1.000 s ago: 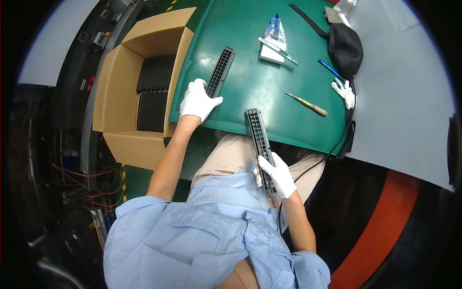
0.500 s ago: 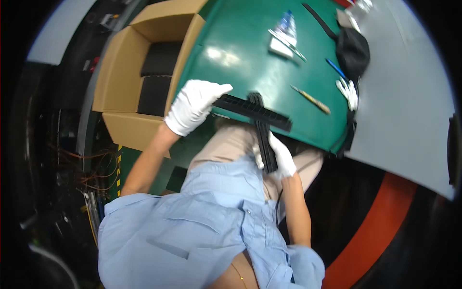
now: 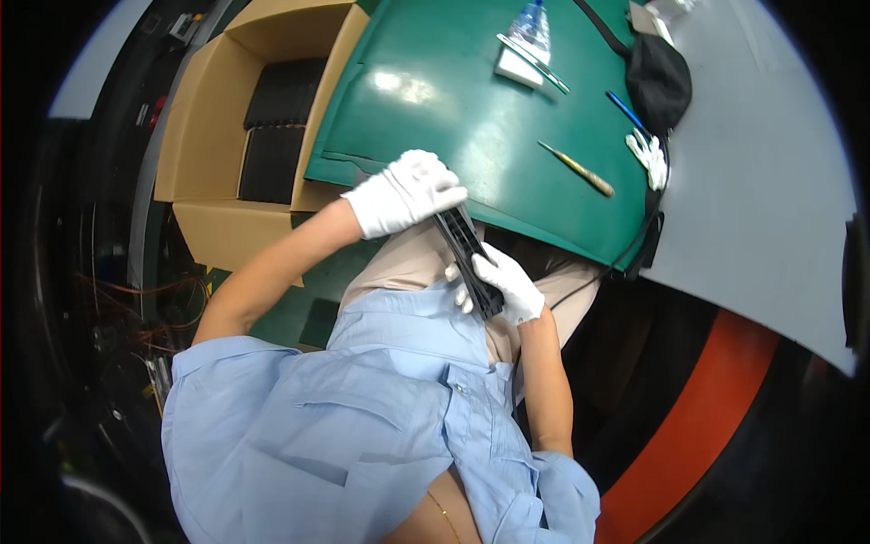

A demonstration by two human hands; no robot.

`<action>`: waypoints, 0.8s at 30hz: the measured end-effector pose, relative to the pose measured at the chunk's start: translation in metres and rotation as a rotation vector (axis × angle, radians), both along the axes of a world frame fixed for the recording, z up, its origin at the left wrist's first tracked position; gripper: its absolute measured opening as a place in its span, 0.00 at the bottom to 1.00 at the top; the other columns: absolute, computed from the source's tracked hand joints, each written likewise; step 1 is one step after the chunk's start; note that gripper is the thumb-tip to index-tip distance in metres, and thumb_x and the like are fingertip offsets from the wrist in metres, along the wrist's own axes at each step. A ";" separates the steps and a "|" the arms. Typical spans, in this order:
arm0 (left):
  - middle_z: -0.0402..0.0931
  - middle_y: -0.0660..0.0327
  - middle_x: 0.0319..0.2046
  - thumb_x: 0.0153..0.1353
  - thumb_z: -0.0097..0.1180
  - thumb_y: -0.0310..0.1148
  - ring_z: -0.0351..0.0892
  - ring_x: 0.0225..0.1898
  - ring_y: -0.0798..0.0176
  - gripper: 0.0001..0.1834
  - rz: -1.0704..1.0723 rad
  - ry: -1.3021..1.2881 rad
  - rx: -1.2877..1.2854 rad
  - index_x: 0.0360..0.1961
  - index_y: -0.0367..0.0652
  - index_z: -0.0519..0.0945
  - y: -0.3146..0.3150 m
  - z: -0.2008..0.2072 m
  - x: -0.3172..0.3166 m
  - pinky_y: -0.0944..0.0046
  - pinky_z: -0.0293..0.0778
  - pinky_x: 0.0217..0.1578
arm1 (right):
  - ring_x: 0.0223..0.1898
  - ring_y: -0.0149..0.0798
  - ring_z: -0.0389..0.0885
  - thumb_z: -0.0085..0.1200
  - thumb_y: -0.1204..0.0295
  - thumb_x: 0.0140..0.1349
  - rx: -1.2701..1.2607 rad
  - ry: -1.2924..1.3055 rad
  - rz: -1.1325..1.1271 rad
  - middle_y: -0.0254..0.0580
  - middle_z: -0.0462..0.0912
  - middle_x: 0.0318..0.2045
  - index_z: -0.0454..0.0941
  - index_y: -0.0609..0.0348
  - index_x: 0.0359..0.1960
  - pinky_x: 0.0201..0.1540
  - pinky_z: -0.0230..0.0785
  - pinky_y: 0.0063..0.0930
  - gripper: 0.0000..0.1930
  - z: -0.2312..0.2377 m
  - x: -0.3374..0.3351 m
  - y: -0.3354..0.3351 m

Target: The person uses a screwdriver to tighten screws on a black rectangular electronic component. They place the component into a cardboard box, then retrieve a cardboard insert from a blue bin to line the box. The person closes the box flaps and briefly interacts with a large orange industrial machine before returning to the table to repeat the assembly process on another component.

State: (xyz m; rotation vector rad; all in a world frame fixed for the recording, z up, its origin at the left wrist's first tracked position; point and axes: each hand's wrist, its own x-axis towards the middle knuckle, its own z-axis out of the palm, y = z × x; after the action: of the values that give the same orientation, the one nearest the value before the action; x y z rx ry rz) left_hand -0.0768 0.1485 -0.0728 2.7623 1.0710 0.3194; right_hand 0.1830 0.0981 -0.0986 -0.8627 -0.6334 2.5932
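Over my lap, near the table's front edge, I hold long black slotted plastic strips [image 3: 465, 247], lying together lengthwise as a stack. My left hand [image 3: 412, 193], in a white glove, is closed around their upper end. My right hand [image 3: 509, 286], also white-gloved, grips the lower end with the thumb on top and fingers beneath. Where one strip meets the other is partly hidden by my fingers.
A green-topped table [image 3: 435, 109] lies ahead. An open cardboard box [image 3: 190, 136] with black pieces inside stands left. On the table are a yellow-handled pointed tool [image 3: 584, 174], a blue pen [image 3: 625, 111], white gloves [image 3: 648, 161], a black pouch [image 3: 660, 86] and a clear plastic bottle [image 3: 530, 32].
The two strips were crossed; now they lie lined up together. My left hand has moved right and turned its strip along the one in my right hand.
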 end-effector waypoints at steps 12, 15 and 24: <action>0.72 0.51 0.50 0.50 0.76 0.39 0.71 0.57 0.58 0.50 1.096 -1.265 -0.962 0.67 0.32 0.57 -0.064 0.031 0.039 0.61 0.73 0.53 | 0.49 0.54 0.83 0.63 0.63 0.63 0.988 -1.015 0.160 0.61 0.80 0.49 0.58 0.64 0.67 0.50 0.75 0.42 0.36 0.041 -0.072 -0.025; 0.77 0.63 0.35 0.49 0.74 0.34 0.80 0.39 0.66 0.33 1.174 -1.336 -0.866 0.51 0.37 0.69 -0.051 -0.008 0.046 0.65 0.75 0.47 | 0.50 0.61 0.81 0.65 0.58 0.59 1.159 -1.016 0.187 0.63 0.80 0.50 0.54 0.63 0.70 0.52 0.74 0.46 0.44 0.069 -0.103 -0.033; 0.77 0.61 0.33 0.48 0.63 0.24 0.78 0.35 0.69 0.17 0.707 -1.175 -1.205 0.41 0.37 0.76 -0.085 -0.018 0.008 0.67 0.76 0.35 | 0.60 0.46 0.75 0.58 0.72 0.53 2.045 -0.926 0.392 0.40 0.80 0.56 0.78 0.47 0.56 0.59 0.68 0.41 0.25 0.099 -0.076 0.032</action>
State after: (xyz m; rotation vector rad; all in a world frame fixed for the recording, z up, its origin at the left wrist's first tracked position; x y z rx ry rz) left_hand -0.0683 0.0632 -0.0906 0.8049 1.1597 0.8384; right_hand 0.1071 0.1302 0.0000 -0.8664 -2.8060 0.3381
